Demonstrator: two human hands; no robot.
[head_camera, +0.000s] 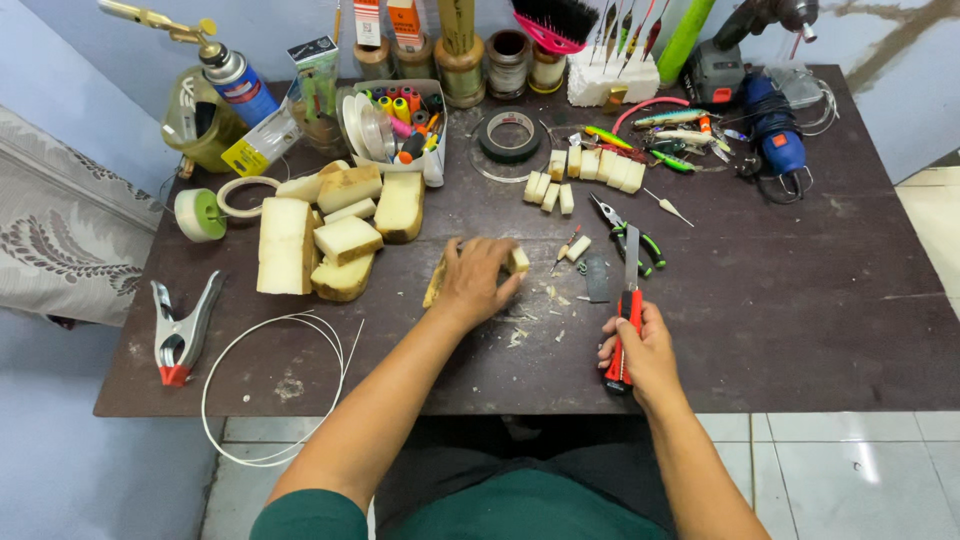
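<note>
Pale foam block (516, 261) lies flat on the dark table (800, 300), mostly covered, one cream end poking out just left of the green-handled pliers (630, 235). Red utility knife (626, 320), blade out and pointing away, sits just below those pliers, handle near the table's front edge.

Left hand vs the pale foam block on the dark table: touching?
Touching. The head view shows the left hand pressed over the pale foam block, fingers wrapped on it, no gap. The right hand holds a red utility knife apart from it.
</note>
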